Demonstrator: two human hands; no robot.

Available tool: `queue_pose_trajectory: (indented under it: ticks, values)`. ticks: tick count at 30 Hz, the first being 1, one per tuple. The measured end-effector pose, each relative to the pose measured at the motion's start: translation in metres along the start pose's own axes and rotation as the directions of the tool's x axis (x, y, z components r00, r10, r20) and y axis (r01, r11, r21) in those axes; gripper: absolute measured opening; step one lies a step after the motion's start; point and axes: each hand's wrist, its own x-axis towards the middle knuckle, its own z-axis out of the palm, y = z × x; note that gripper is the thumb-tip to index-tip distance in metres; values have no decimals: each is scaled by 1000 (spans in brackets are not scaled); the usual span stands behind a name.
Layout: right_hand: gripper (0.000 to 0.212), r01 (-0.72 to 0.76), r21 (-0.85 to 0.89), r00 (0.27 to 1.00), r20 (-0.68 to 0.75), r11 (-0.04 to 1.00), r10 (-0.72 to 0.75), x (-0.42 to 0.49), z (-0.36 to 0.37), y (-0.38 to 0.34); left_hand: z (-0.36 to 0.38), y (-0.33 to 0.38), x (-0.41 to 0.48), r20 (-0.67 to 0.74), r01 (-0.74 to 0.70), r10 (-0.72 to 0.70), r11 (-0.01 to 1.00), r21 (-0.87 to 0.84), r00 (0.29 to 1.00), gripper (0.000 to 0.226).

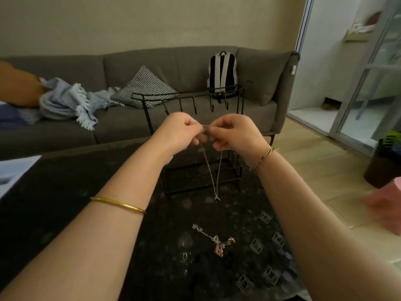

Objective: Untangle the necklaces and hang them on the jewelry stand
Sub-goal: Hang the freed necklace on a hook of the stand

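Note:
My left hand (180, 131) and my right hand (233, 132) are raised close together, each pinching the top of a thin silver necklace (213, 172). Its chain hangs down in a narrow V, and a small pendant dangles just above the table. Behind my hands stands the black wire jewelry stand (191, 97), its top bar lined with several bare hooks. On the dark table (86, 170) nearer to me lies a tangled heap of silver and rose-gold necklaces (217, 241).
A grey sofa (121, 127) stands behind the table with a blue blanket, a checked cushion and a striped backpack (222, 73). A white sheet of paper (13, 172) lies at the table's left edge. A dark bin (383, 164) stands on the wooden floor at right.

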Motion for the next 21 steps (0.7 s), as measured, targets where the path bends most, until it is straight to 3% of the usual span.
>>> queue_pose_trajectory:
  ticks: [5,11,16,21]
  values:
    - [6,-37,9,999,24,999,36,30,25,1,-17,-22,13,-114,12,-9,1000,28,993,19]
    - [12,18,-96,997,-70,995,-25,65,55,2,-34,-47,40,-253,36,-46,998,-45,966,21]
    - [12,-39,54,995,-95,998,44,81,75,-4,-45,-55,62,-380,-2,-39,994,-109,924,18]
    - [16,-10,-3,952,-305,1000,9,91,109,10,-40,-64,78,-459,-19,-59,986,-163,886,22]
